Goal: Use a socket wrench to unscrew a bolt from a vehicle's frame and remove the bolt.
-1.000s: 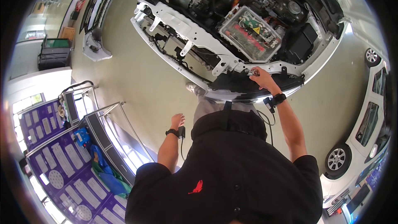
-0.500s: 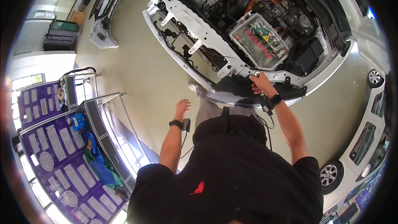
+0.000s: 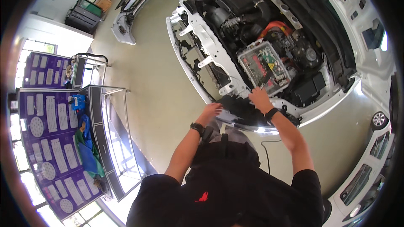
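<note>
My right hand [image 3: 261, 100] is closed over the front edge of the car's engine bay, beside the clear-covered box [image 3: 260, 68]. A slim, shiny metal tool [image 3: 263, 86] juts from its fingers toward the near corner of that box; most of it is hidden in the grip, so its exact kind does not show. Through the box's transparent lid, red parts and a green circuit board are visible, along with a yellow warning triangle. My left hand [image 3: 211, 111] hangs near the white front bumper frame with fingers loosely stretched and holds nothing that I can see.
Around the box lie an orange cable [image 3: 275, 27], black engine parts and a black box [image 3: 306, 90]. A removed bumper [image 3: 123, 29] rests on the floor at far left. A metal-framed cart [image 3: 110, 143] stands left; a white car [image 3: 362, 180] is at right. A thin cable [image 3: 267, 155] trails beside me.
My right hand has shifted from the front edge closer to the clear-covered box, tool still in it. My left hand has risen and moved right toward the car. The view has turned slightly.
</note>
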Available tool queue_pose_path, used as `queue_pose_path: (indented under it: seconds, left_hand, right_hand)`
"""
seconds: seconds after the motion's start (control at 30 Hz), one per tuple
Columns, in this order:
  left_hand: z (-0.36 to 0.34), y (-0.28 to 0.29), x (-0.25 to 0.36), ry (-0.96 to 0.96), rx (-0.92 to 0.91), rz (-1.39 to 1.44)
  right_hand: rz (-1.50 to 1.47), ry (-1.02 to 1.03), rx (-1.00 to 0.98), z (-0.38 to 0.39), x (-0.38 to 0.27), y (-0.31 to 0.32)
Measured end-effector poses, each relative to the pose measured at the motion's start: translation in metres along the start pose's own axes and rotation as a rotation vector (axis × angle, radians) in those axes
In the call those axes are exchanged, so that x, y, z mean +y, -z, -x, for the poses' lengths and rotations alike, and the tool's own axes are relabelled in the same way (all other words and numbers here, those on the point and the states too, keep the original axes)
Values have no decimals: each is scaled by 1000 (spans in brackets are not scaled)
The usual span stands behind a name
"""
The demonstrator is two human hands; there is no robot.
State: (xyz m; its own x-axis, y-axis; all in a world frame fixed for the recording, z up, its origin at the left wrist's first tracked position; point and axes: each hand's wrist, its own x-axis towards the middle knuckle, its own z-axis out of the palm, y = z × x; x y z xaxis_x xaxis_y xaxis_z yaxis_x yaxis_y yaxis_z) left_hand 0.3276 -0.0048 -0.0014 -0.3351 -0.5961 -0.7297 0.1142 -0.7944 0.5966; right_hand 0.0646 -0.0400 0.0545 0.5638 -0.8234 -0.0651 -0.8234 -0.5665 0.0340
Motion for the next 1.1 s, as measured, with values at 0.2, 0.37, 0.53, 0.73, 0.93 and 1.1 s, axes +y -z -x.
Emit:
queue_pose_path:
  seconds: [0.2,0.37,0.53,0.73,0.93,1.1]
  left_hand:
    - [-71,-59,-10,322,-280,372]
    - [-75,-107,-1,335,-272,379]
    - [-98,-90,-32,245,-382,602]
    - [-86,-106,2,416,-281,581]
    - [-91,-116,-20,411,-285,463]
    - [-68,-108,-5,-122,-480,278]
  right_hand:
    - [-54,27,87,-28,-34,3]
    - [-53,55,27,-18,-24,-6]
    - [-19,54,-42,-23,-37,12]
    - [-354,-579,-293,-12,-48,1]
    - [-413,-664,-451,15,-35,-20]
    - [-1374,-1117,-420,16,-29,-26]
